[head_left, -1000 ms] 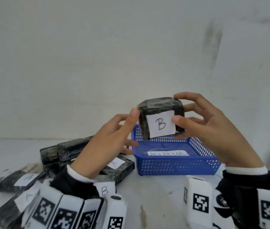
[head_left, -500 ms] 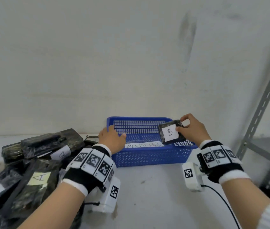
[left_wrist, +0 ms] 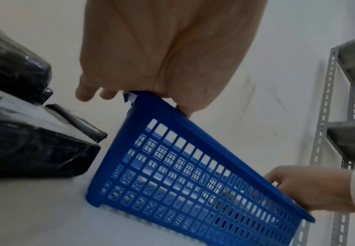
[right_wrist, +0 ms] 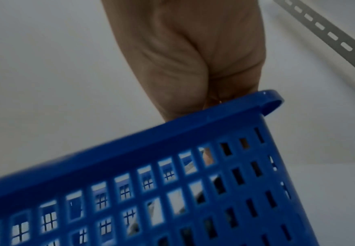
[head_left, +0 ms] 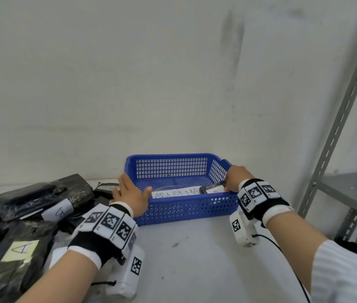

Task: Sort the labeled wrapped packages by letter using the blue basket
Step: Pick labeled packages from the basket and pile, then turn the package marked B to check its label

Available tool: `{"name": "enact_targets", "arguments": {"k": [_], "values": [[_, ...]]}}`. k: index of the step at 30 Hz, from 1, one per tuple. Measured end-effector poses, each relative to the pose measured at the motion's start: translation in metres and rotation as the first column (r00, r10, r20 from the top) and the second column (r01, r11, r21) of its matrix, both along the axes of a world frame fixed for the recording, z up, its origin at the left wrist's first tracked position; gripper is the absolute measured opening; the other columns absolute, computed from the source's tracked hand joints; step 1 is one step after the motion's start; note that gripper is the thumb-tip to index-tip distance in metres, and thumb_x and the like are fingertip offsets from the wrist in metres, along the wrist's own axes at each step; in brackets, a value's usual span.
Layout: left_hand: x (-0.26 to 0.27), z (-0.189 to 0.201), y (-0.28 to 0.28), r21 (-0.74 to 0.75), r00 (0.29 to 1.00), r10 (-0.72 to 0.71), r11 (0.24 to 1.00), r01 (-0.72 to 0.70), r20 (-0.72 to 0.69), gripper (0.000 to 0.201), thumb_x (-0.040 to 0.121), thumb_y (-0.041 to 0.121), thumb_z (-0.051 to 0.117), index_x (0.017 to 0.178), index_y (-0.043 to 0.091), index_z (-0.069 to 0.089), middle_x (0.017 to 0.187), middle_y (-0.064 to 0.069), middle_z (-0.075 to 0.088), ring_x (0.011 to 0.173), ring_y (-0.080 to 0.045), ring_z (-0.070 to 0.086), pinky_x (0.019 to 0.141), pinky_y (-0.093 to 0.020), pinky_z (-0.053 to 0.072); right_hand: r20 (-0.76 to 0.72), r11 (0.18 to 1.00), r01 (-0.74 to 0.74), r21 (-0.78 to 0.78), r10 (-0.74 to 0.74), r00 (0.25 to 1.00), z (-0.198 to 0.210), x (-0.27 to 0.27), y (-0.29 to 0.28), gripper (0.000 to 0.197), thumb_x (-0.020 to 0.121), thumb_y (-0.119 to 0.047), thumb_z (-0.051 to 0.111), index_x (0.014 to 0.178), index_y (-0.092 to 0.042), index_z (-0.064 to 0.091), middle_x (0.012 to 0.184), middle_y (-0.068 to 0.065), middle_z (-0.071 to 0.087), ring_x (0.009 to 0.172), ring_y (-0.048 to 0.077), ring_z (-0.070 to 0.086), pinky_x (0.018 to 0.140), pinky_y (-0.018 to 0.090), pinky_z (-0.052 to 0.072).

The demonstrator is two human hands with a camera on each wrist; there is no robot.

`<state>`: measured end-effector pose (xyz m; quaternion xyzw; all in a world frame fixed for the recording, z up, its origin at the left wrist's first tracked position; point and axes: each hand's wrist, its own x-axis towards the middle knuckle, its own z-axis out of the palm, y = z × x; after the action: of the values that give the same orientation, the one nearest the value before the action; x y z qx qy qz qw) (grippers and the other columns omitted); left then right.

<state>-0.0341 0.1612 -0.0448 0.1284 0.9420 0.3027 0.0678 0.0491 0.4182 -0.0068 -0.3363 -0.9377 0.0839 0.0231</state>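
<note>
The right hand (head_left: 234, 178) reaches over the right end of the blue basket (head_left: 182, 208) and pinches the black wrapped package (head_left: 211, 189) low inside the right corner, only part of its white label showing; the left hand (head_left: 132, 196) lies flat, fingers straight, on the left front rim and holds nothing. The package overlaps the handwritten paper strip (head_left: 174, 193) on the basket floor. Risk, as judged: a careless release could leave the package label-down or covering the strip, and the remaining packages (head_left: 39, 199) beside the basket could slide against it.
</note>
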Motion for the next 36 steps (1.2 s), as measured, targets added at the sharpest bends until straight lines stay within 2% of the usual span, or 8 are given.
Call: {"name": "enact_targets", "arguments": {"k": [6, 15, 20, 23, 25, 28, 31, 36], "values": [[0.002, 0.008, 0.003, -0.029, 0.999, 0.021, 0.999, -0.02, 0.047, 0.085, 0.101, 0.044, 0.039, 0.151, 0.0, -0.013, 0.162, -0.017, -0.005, 0.149, -0.038, 0.001, 0.12, -0.048, 0.009, 0.038, 0.997, 0.004, 0.077, -0.007, 0.999, 0.003, -0.001, 0.002, 0.032, 0.101, -0.01, 0.053, 0.131, 0.002, 0.056, 0.134, 0.018, 0.059, 0.121, 0.031, 0.06, 0.093, 0.031, 0.049], [0.001, 0.015, -0.004, -0.127, 0.996, -0.015, 0.991, 0.027, 0.093, 0.093, 0.097, 0.057, 0.037, 0.151, 0.001, -0.015, 0.162, -0.019, -0.006, 0.149, -0.036, 0.004, 0.12, -0.047, 0.012, 0.042, 0.978, -0.032, 0.205, 0.024, 0.999, 0.003, -0.002, -0.007, 0.031, 0.1, -0.009, 0.052, 0.13, 0.0, 0.055, 0.131, 0.017, 0.058, 0.117, 0.032, 0.061, 0.088, 0.034, 0.049], [0.0, 0.046, -0.034, -0.122, 0.997, -0.046, 0.991, 0.053, 0.064, 0.076, 0.094, 0.063, 0.039, 0.149, 0.01, 0.03, 0.153, -0.017, 0.033, 0.136, -0.034, 0.038, 0.112, -0.042, 0.034, -0.161, 0.981, -0.008, 0.194, 0.04, 0.986, 0.005, 0.008, -0.021, 0.027, 0.098, -0.017, 0.054, 0.122, -0.009, 0.063, 0.118, 0.013, 0.066, 0.102, 0.031, 0.066, 0.073, 0.034, 0.049], [0.014, 0.072, -0.064, 0.065, 0.993, -0.113, 0.991, 0.114, -0.016, 0.021, 0.099, 0.031, 0.051, 0.106, 0.014, 0.062, 0.114, -0.012, 0.058, 0.103, -0.023, 0.054, 0.084, -0.029, 0.042, -0.38, 0.995, -0.096, 0.028, 0.099, 0.92, -0.002, 0.017, -0.04, 0.019, 0.099, -0.02, 0.054, 0.107, -0.015, 0.071, 0.103, 0.01, 0.071, 0.085, 0.025, 0.064, 0.073, 0.034, 0.052], [0.022, 0.081, -0.088, 0.104, 0.988, -0.147, 0.983, 0.151, -0.045, 0.012, 0.096, 0.019, 0.055, 0.096, 0.012, 0.065, 0.097, -0.006, 0.063, 0.085, -0.019, 0.055, 0.078, -0.028, 0.044, -0.489, 0.98, -0.189, -0.06, 0.136, 0.862, -0.007, 0.025, -0.059, 0.017, 0.099, -0.019, 0.055, 0.103, -0.012, 0.07, 0.093, 0.007, 0.072, 0.077, 0.021, 0.062, 0.073, 0.032, 0.052], [0.038, 0.084, -0.122, 0.002, 0.985, -0.174, 0.985, 0.174, -0.02, 0.017, 0.095, 0.025, 0.057, 0.099, 0.012, 0.067, 0.096, -0.001, 0.069, 0.078, -0.014, 0.057, 0.08, -0.026, 0.048, -0.554, 0.951, -0.287, -0.111, 0.181, 0.813, -0.012, 0.033, -0.089, 0.018, 0.1, -0.017, 0.057, 0.104, -0.008, 0.071, 0.098, 0.005, 0.071, 0.087, 0.017, 0.06, 0.079, 0.026, 0.044], [0.06, 0.08, -0.141, -0.341, 0.977, -0.211, 0.918, 0.201, 0.009, 0.028, 0.099, 0.039, 0.048, 0.103, 0.014, 0.061, 0.097, -0.001, 0.059, 0.082, -0.014, 0.052, 0.067, -0.021, 0.04, -0.581, 0.935, -0.336, -0.114, 0.212, 0.786, -0.014, 0.035, -0.112, 0.016, 0.098, -0.015, 0.059, 0.105, -0.008, 0.072, 0.106, 0.005, 0.071, 0.094, 0.016, 0.059, 0.086, 0.026, 0.044], [0.072, 0.06, -0.144, -0.611, 0.98, -0.161, 0.767, 0.198, 0.117, 0.09, 0.086, 0.077, 0.032, 0.142, 0.007, 0.042, 0.145, -0.006, 0.046, 0.126, -0.021, 0.05, 0.102, -0.031, 0.04, -0.575, 0.934, -0.345, -0.088, 0.236, 0.784, -0.01, 0.031, -0.143, 0.014, 0.097, -0.019, 0.06, 0.103, -0.016, 0.072, 0.115, 0.008, 0.069, 0.101, 0.028, 0.066, 0.095, 0.041, 0.052]]}}
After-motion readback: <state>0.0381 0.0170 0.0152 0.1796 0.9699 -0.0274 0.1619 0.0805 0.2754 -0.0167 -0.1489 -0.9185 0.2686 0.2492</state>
